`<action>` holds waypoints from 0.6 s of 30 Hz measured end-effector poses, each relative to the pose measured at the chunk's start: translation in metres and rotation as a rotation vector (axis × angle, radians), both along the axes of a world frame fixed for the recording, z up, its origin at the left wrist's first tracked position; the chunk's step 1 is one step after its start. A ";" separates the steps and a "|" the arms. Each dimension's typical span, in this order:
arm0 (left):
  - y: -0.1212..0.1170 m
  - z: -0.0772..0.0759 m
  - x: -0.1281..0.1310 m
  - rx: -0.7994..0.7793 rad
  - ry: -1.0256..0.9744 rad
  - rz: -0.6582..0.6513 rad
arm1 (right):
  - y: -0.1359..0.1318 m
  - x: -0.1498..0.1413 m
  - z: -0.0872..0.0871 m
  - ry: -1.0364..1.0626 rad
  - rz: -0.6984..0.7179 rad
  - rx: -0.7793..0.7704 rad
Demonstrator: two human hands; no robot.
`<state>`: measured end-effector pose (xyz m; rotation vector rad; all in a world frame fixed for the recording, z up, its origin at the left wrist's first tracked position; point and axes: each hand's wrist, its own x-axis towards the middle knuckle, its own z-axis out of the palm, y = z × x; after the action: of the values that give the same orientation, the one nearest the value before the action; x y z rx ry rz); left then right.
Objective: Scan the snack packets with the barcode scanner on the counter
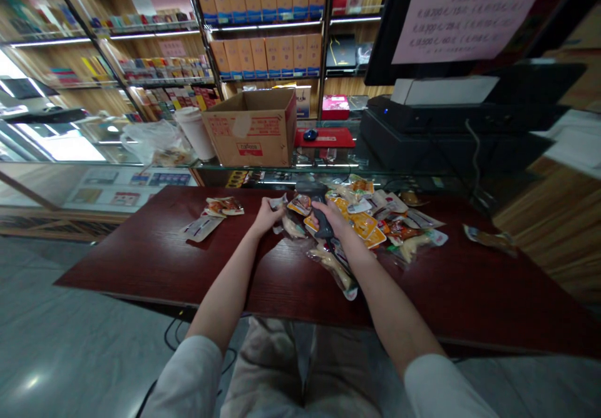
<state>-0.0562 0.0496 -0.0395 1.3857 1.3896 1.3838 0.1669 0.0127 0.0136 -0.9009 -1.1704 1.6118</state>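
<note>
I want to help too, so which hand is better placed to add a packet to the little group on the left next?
Probably the left hand: it pinches a packet and is nearer the little group. The right hand grips what looks like a scanner.

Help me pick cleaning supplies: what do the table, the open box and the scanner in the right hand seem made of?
Table: probably wood or wood-look laminate, dark red with a soft sheen and faint grain.
Open box: cardboard by its look, matte brown with red print and thin edges.
Scanner: likely plastic, from its dark moulded shape; finish too small to judge.
</note>
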 end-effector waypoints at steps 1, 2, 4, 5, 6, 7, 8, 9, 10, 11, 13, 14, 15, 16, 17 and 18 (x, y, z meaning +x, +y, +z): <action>0.001 0.004 -0.002 0.025 -0.098 0.026 | 0.000 0.000 0.000 -0.005 0.005 0.003; 0.001 0.007 -0.004 0.057 -0.175 0.042 | 0.000 0.000 0.000 -0.007 0.012 0.008; -0.001 0.015 -0.006 0.120 -0.264 0.029 | -0.001 0.001 0.000 -0.013 0.034 0.019; -0.002 0.017 -0.007 0.137 -0.284 0.009 | -0.001 0.001 0.000 -0.018 0.052 0.028; -0.003 0.019 -0.006 0.139 -0.292 -0.011 | -0.002 0.001 0.000 -0.022 0.070 0.039; -0.004 0.021 -0.005 0.129 -0.296 -0.029 | -0.003 0.001 0.001 -0.024 0.087 0.052; -0.005 0.021 -0.003 0.112 -0.301 -0.042 | -0.003 0.001 0.001 -0.026 0.101 0.062; -0.006 0.021 -0.001 0.095 -0.305 -0.049 | -0.004 0.001 0.002 -0.027 0.114 0.070; -0.007 0.021 0.001 0.081 -0.305 -0.049 | -0.005 0.000 0.002 -0.028 0.125 0.073; -0.007 0.020 0.003 0.071 -0.298 -0.042 | -0.006 0.000 0.003 -0.031 0.138 0.074; -0.007 0.020 0.005 0.058 -0.282 -0.019 | -0.008 -0.001 0.003 -0.040 0.169 0.078; -0.008 0.020 0.006 0.054 -0.277 -0.010 | -0.008 -0.001 0.003 -0.041 0.181 0.084; -0.008 0.020 0.006 0.047 -0.273 -0.002 | -0.008 -0.001 0.002 -0.041 0.186 0.089; -0.008 0.021 0.007 0.039 -0.267 0.005 | -0.008 -0.002 0.002 -0.041 0.190 0.093; -0.009 0.022 0.006 0.029 -0.256 0.015 | -0.008 -0.002 0.001 -0.040 0.193 0.093; -0.009 0.022 0.006 0.020 -0.242 0.028 | -0.008 -0.002 0.001 -0.040 0.199 0.090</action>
<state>-0.0499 0.0404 -0.0171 1.1708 1.2433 1.5311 0.1648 0.0046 0.0145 -0.7820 -1.3857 1.6906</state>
